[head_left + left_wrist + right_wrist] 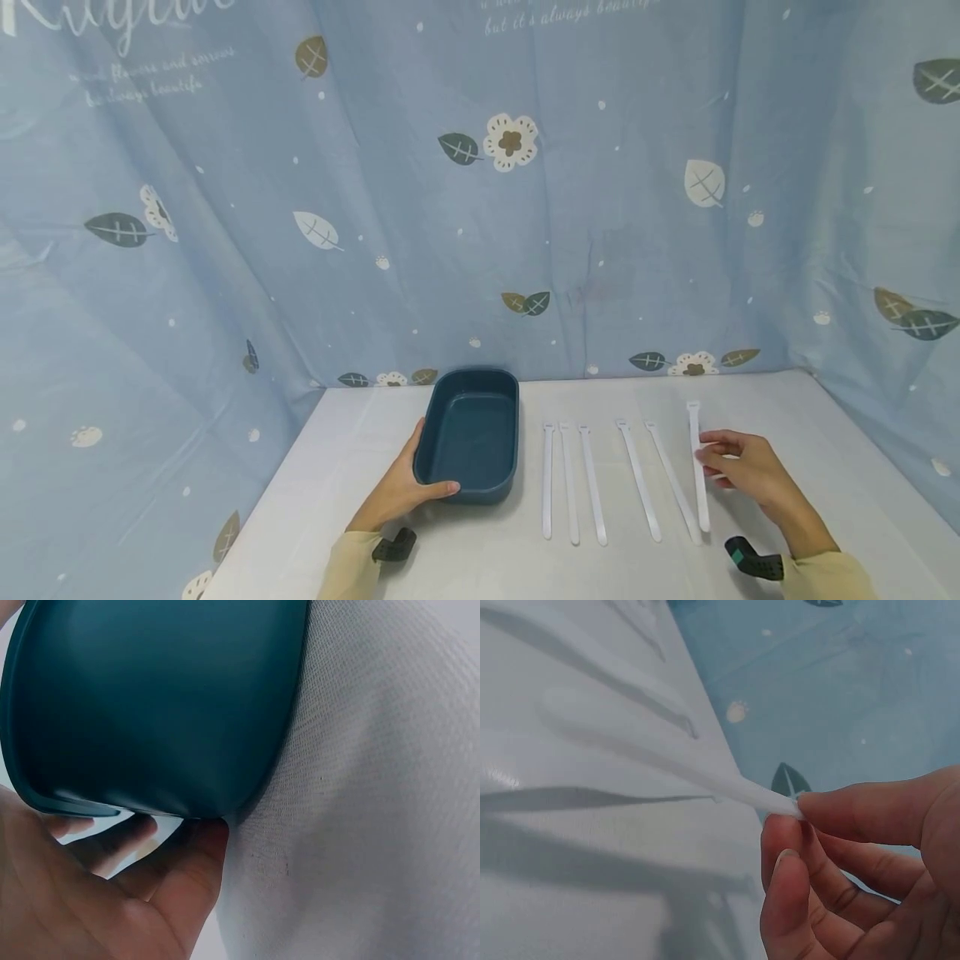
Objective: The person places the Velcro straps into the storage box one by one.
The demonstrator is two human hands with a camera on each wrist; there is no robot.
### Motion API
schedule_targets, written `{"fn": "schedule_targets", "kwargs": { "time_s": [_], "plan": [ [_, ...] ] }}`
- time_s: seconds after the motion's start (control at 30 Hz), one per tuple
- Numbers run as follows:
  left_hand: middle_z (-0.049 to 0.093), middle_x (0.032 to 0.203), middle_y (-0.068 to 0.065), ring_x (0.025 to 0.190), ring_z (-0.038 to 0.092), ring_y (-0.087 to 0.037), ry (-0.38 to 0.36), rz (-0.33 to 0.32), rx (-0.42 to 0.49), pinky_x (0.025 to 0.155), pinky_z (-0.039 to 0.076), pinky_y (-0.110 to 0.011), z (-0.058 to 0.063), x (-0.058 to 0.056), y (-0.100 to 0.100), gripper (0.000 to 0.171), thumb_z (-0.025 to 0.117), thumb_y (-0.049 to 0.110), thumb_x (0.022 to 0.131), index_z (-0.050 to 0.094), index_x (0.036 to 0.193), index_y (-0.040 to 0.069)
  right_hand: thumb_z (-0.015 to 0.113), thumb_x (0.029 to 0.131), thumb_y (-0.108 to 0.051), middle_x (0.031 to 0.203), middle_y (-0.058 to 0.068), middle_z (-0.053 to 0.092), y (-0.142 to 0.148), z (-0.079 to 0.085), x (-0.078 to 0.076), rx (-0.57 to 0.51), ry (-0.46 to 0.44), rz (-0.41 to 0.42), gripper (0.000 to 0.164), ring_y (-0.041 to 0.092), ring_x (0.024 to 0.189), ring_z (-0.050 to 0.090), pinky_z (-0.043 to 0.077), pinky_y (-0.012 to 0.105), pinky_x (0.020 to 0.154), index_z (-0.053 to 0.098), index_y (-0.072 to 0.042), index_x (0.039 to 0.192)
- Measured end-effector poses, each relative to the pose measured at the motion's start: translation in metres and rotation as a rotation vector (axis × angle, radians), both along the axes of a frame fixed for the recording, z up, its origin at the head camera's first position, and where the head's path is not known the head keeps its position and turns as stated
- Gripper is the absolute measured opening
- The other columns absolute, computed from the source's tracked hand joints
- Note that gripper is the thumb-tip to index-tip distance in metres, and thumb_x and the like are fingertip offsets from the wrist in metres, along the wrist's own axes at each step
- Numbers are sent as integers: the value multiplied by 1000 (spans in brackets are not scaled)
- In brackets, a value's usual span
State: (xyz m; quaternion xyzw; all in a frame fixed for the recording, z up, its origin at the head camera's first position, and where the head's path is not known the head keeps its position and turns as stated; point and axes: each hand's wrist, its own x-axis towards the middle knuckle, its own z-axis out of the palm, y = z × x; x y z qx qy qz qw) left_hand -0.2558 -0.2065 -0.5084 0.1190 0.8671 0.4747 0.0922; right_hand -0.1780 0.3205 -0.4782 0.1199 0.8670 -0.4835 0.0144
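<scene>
At the right side of the counter [480,562], the right hand [750,477] pinches one white strip [701,497] between thumb and fingertips, the gap closed down to the strip's thickness. At the opposite side, the left hand [397,496] grips a tray [472,446]: the thumb is spread from the fingers and lies at the near rim, and the fingers bear on the outer left wall.

The held strip is flat, narrow and smooth, with a broader head at the far end and a rounded near end. Marks on the head are too small to read. The tray is dark teal, deep and rectangular, with rounded corners and a smooth surface. It sits directly right of the left hand, well apart from the right hand.

Five further strips [593,487] of the same form lie on the counter between the tray and the held strip: three near the tray, two nearer the right hand. The counter covering is white and finely woven.

Behind the counter, a blue curtain [600,208] hangs in soft folds, printed with leaves and flowers. White script [570,15] at top centre reads "but it's always beautiful"; at upper left, "flowers and sorrows" is legible beneath larger, cropped lettering.
</scene>
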Motion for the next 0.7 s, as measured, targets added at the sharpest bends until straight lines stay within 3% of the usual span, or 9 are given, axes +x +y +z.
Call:
{"fn": "schedule_targets", "kwargs": {
  "time_s": [0.7],
  "plan": [
    [8,176,-7,160,14,-44,20,-6,-24,119,25,-74,0,0,-2,128,89,45,78,-1,167,35,67,101,-17,102,4,74,-22,9,-1,-121,55,56,54,7,78,70,61,26,69,50,16,140]
  ]
}}
